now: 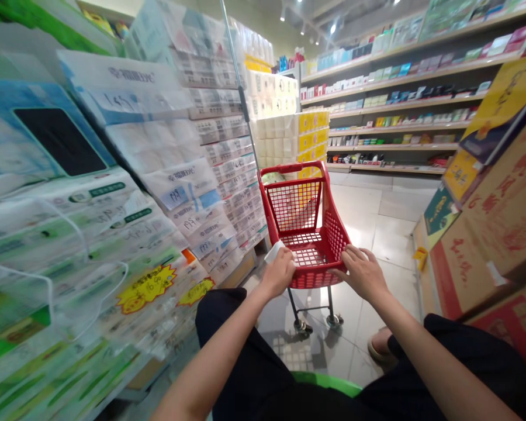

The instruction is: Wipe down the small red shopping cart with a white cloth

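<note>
A small red shopping cart (309, 278) with a plastic mesh basket stands in front of me, its basket bare inside. At the left corner of its near rim, my left hand (280, 273) is closed on a white cloth or tissue (272, 252), which sticks out past the fingers. My right hand (363, 273) grips the right corner of the same rim, fingers curled over the top and thumb along the near side. The cart's red handle (291, 168) is on the far side, away from me.
Stacked tissue packs (219, 146) rise close on the left, with a dark phone-like device (61, 141) and a white cable before them. Cardboard boxes (504, 216) line the right. Behind the cart are tiled floor (372, 219) and shelves of goods (398, 96). A green seat edge (326, 381) shows beneath me.
</note>
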`<state>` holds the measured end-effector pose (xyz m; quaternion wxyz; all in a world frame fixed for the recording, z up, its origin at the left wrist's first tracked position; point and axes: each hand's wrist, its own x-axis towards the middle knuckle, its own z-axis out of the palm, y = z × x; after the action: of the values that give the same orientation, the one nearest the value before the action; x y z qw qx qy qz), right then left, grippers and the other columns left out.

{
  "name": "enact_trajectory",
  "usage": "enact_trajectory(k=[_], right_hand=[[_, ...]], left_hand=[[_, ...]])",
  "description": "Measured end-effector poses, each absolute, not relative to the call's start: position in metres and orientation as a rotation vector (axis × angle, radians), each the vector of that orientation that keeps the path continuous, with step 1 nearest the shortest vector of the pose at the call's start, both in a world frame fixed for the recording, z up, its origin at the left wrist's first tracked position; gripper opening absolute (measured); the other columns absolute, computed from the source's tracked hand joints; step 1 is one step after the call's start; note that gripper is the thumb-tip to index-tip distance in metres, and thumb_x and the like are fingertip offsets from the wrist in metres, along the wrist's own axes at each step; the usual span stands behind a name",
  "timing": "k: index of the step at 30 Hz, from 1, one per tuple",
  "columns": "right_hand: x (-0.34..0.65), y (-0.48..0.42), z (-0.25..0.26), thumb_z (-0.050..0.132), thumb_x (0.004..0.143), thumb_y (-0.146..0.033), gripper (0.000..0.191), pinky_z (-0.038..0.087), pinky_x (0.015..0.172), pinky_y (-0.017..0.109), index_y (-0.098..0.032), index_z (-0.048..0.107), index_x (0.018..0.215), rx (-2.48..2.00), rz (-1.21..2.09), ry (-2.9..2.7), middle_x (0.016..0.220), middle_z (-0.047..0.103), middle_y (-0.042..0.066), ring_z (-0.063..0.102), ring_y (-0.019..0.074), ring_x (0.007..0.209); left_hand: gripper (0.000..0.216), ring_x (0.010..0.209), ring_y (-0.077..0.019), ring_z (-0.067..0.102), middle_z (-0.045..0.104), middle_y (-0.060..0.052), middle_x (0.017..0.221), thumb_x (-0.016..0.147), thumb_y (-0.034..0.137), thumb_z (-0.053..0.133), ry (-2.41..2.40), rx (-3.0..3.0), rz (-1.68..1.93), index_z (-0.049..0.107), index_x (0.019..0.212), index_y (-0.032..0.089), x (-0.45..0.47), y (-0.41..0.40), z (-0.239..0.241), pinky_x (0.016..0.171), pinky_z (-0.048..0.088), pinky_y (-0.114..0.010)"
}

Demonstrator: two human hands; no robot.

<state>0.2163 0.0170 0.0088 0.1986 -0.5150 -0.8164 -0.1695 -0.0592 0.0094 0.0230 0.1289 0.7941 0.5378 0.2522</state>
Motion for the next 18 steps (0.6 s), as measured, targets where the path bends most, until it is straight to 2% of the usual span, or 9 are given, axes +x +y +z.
enact_trajectory(k=[4, 7, 9, 13, 15, 18], right_hand=[[0.207, 0.006, 0.01, 0.039, 0.096, -0.046, 0.033, 0.028, 0.1, 0.042, -0.018, 0.056, 0.096, -1.444, -0.46, -2.271, 0.114, 0.064, 0.013, 0.046, 0.0257, 0.125], [0.195, -0.006, 0.009, 0.04, 0.096, -0.045, 0.032, 0.028, 0.099, 0.042, -0.017, 0.056, 0.096, -1.451, -0.457, -2.257, 0.113, 0.064, 0.014, 0.046, 0.0265, 0.124], [0.186, -0.015, 0.008, 0.041, 0.096, -0.046, 0.032, 0.029, 0.099, 0.042, -0.017, 0.055, 0.096, -1.461, -0.457, -2.246, 0.114, 0.063, 0.015, 0.046, 0.0276, 0.124], [0.173, -0.028, 0.007, 0.042, 0.095, -0.046, 0.034, 0.029, 0.102, 0.044, -0.016, 0.056, 0.097, -1.459, -0.469, -2.23, 0.113, 0.062, 0.017, 0.045, 0.0297, 0.124], [0.17, -0.034, 0.009, 0.043, 0.094, -0.045, 0.033, 0.028, 0.104, 0.045, -0.015, 0.056, 0.097, -1.441, -0.476, -2.246, 0.11, 0.062, 0.017, 0.046, 0.03, 0.122], [0.168, -0.043, 0.014, 0.044, 0.093, -0.042, 0.03, 0.025, 0.108, 0.047, -0.015, 0.057, 0.098, -1.416, -0.476, -2.282, 0.105, 0.063, 0.017, 0.047, 0.0302, 0.12]], left_hand=[[0.041, 0.108, -0.0236, 0.057, 0.034, -0.011, 0.144, 0.094, 0.032, 0.035, 1.678, 2.192, 0.744, 0.038, 0.134, 0.023, -0.035, -0.034, 0.014, 0.088, 0.049, -0.036], [0.055, 0.118, -0.0289, 0.053, 0.023, -0.017, 0.151, 0.089, 0.025, 0.041, 1.618, 2.153, 0.706, 0.028, 0.142, 0.018, -0.017, -0.044, 0.013, 0.096, 0.046, -0.04], [0.06, 0.123, -0.0305, 0.049, 0.021, -0.018, 0.152, 0.086, 0.021, 0.042, 1.551, 2.157, 0.671, 0.026, 0.143, 0.015, -0.01, -0.045, 0.014, 0.101, 0.043, -0.04], [0.054, 0.112, -0.0277, 0.056, 0.034, -0.016, 0.143, 0.085, 0.019, 0.042, 1.552, 2.185, 0.632, 0.033, 0.138, 0.02, -0.008, -0.044, 0.016, 0.094, 0.047, -0.038], [0.047, 0.103, -0.0247, 0.059, 0.043, -0.012, 0.134, 0.085, 0.018, 0.042, 1.56, 2.223, 0.628, 0.039, 0.132, 0.023, -0.014, -0.044, 0.017, 0.089, 0.049, -0.036], [0.038, 0.1, -0.0224, 0.058, 0.053, -0.007, 0.118, 0.083, 0.015, 0.044, 1.511, 2.297, 0.655, 0.048, 0.119, 0.025, -0.024, -0.043, 0.016, 0.087, 0.049, -0.033]])
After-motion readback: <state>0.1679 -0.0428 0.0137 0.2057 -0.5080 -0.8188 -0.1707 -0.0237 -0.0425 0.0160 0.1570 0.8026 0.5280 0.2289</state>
